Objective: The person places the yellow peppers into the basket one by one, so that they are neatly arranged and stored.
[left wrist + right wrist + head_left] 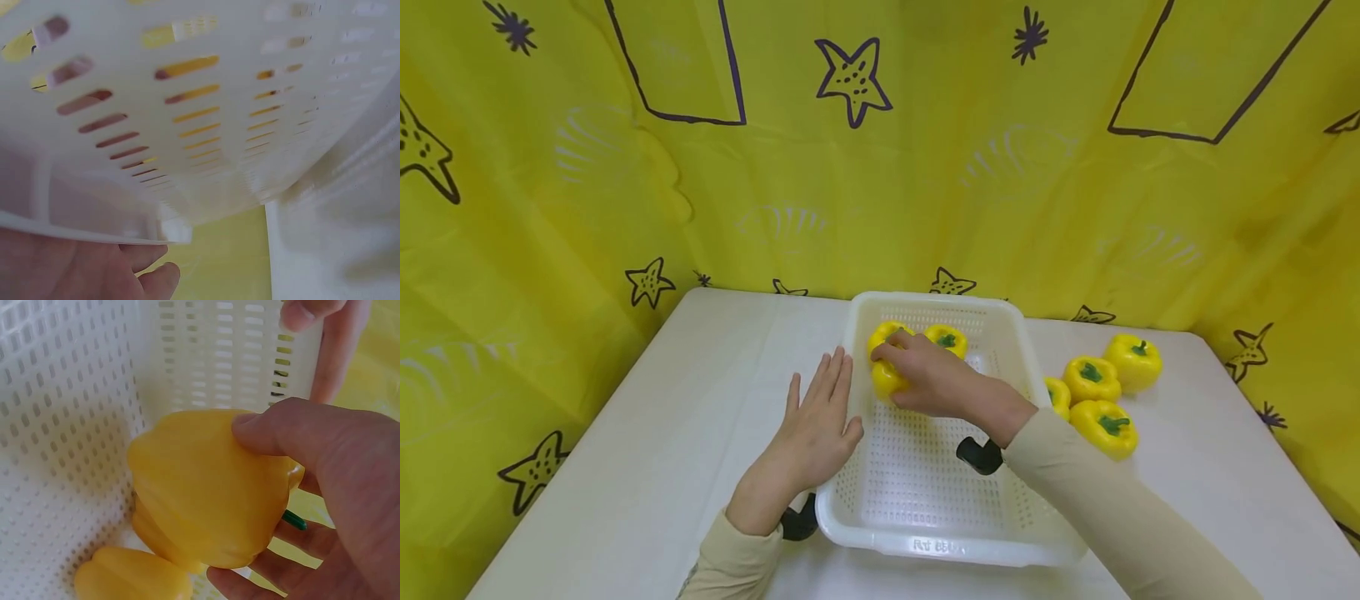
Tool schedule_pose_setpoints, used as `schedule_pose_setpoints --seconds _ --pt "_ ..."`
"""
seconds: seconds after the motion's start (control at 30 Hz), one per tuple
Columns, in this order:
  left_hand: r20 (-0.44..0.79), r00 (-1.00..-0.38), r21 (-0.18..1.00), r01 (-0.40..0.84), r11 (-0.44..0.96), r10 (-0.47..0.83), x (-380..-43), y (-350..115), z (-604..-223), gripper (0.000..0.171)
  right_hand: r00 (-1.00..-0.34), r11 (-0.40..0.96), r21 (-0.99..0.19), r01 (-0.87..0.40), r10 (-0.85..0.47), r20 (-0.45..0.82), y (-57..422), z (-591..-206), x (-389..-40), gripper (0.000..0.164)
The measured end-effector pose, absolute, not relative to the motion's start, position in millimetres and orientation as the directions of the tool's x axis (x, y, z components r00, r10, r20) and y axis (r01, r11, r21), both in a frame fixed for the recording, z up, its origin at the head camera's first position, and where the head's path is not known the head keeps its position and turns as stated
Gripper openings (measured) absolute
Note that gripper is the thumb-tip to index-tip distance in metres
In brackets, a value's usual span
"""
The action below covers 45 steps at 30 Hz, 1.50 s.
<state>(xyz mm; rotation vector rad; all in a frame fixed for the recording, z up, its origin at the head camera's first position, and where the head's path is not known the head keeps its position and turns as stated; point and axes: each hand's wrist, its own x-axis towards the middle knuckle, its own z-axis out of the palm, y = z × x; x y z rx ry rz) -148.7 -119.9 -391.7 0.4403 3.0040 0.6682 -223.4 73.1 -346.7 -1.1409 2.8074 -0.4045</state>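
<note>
Yellow curtain (925, 208), white bench (752, 358): yellow pepper (209, 487) held in the basket (925, 500)

The right hand's grip (928, 377) curls thumb and fingers round the pepper, stem (294, 520) toward the fingers, between ten and eleven o'clock within the basket in the head view. Two more peppers (946, 338) sit from eleven to twelve; whether they touch it, I cannot tell. The left hand's grip (818, 425) lies straight-fingered along the nine o'clock rim (850, 321), holding no pepper. Loose peppers (1088, 379) lie outside, between two and three o'clock. Doing this well, I judge, means steadying the rim, squeezing lightly and releasing only over firm support.
</note>
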Motion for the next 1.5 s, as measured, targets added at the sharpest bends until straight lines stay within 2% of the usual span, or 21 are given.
schedule_pose_setpoints --seconds 0.27,0.47,0.8,0.97,1.2,1.5 --pt "0.031 -0.959 0.420 0.267 0.867 0.281 -150 -118 -391 0.077 -0.724 0.708 -0.258 -0.658 -0.688 -0.044 66 -351 -223 0.049" --pt "0.050 -0.958 0.424 0.276 0.863 0.282 -150 -117 -392 0.077 -0.737 0.728 -0.205 -0.654 -0.674 -0.039 64 -354 -224 0.050" --pt "0.044 -0.958 0.416 0.274 0.867 0.282 -149 -116 -391 0.077 -0.726 0.723 -0.210 -0.658 -0.683 -0.079 68 -356 -222 0.062" --pt "0.053 -0.958 0.421 0.277 0.864 0.282 -149 -116 -391 0.077 -0.715 0.707 -0.212 -0.675 -0.697 -0.050 75 -352 -220 0.068" --pt "0.030 -0.960 0.426 0.264 0.865 0.279 -148 -117 -391 0.078 -0.726 0.705 -0.222 -0.673 -0.687 0.021 89 -341 -221 0.065" --pt "0.032 -0.964 0.429 0.253 0.867 0.266 -149 -117 -392 0.078 -0.771 0.727 -0.270 -0.631 -0.628 0.110 121 -320 -220 0.062"
